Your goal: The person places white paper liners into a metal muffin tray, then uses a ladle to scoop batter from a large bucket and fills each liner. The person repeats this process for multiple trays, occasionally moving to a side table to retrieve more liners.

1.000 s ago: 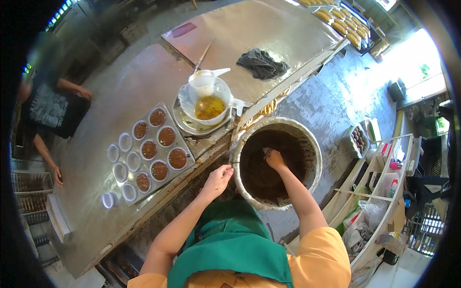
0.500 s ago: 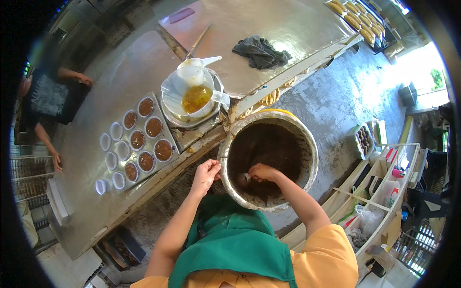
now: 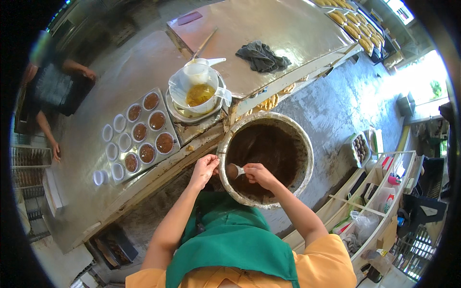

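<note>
A large round tub (image 3: 309, 149) with a batter-crusted rim stands before me, with dark brown batter (image 3: 269, 146) inside. My right hand (image 3: 260, 175) is closed around the handle of a small scoop (image 3: 233, 171), held over the tub's left side with brown batter in its bowl. At the left rim, the fingers of my left hand (image 3: 205, 169) pinch the tub's edge. To the left, a metal muffin tray (image 3: 172, 127) carries white paper cups; several hold brown batter (image 3: 156, 120), and several at its left side are empty (image 3: 112, 151).
Beyond the tray are a plastic jug (image 3: 178, 86) with yellow liquid, a dark cloth (image 3: 263, 56) and a metal worktable (image 3: 307, 29). Another person's arm (image 3: 46, 129) is at the far left. A shelf (image 3: 367, 207) with boxes and bags stands right.
My right hand has raised the scoop out of the batter, toward the tub's left rim. My left hand stays at the rim. The view has shifted slightly.
</note>
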A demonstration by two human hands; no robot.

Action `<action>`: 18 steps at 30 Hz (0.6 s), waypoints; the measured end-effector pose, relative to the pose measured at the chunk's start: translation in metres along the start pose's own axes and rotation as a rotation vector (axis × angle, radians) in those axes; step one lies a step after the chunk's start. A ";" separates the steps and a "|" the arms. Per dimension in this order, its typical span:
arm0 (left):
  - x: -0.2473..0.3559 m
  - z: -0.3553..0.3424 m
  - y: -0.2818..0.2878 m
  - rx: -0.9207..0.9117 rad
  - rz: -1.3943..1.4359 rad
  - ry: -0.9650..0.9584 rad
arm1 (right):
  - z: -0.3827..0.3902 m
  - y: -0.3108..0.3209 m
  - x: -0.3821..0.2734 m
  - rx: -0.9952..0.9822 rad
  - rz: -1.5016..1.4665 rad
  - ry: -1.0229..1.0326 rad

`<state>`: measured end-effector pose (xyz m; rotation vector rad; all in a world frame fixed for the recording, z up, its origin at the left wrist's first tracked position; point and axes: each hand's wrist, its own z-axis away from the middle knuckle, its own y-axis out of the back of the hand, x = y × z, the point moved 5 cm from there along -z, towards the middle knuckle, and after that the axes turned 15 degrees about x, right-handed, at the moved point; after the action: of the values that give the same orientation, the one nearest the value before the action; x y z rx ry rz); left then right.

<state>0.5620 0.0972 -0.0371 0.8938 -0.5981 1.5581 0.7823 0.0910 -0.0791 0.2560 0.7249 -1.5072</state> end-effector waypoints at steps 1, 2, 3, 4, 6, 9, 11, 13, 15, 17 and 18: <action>-0.002 -0.001 0.000 -0.003 0.004 0.005 | 0.005 0.005 -0.004 -0.016 -0.072 -0.033; -0.004 -0.002 0.001 -0.005 0.009 0.021 | 0.009 0.008 -0.007 -0.055 -0.162 -0.057; -0.004 -0.003 0.001 -0.014 0.000 0.001 | 0.012 0.009 -0.009 -0.095 -0.251 -0.082; -0.005 -0.004 0.002 -0.024 -0.013 -0.007 | 0.014 0.012 -0.011 -0.090 -0.271 -0.076; -0.004 -0.004 0.004 -0.048 -0.051 -0.054 | 0.017 0.017 -0.015 -0.020 -0.307 -0.080; 0.003 -0.002 0.014 -0.008 -0.111 -0.193 | 0.034 0.011 -0.038 -0.044 -0.379 0.025; 0.011 -0.001 0.026 -0.052 -0.123 -0.208 | 0.051 -0.002 -0.065 -0.058 -0.390 0.146; 0.017 0.006 0.047 -0.085 -0.086 -0.208 | 0.069 -0.025 -0.093 -0.042 -0.383 0.225; 0.029 0.010 0.071 -0.097 -0.122 -0.270 | 0.083 -0.062 -0.127 -0.041 -0.297 0.331; 0.042 0.018 0.102 -0.073 -0.151 -0.310 | 0.091 -0.112 -0.156 -0.073 -0.271 0.410; 0.048 0.024 0.120 -0.043 -0.168 -0.329 | 0.095 -0.141 -0.170 -0.135 -0.261 0.451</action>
<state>0.4485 0.0839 0.0282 1.1482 -0.7658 1.2525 0.6893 0.1621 0.1306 0.4189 1.2539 -1.6560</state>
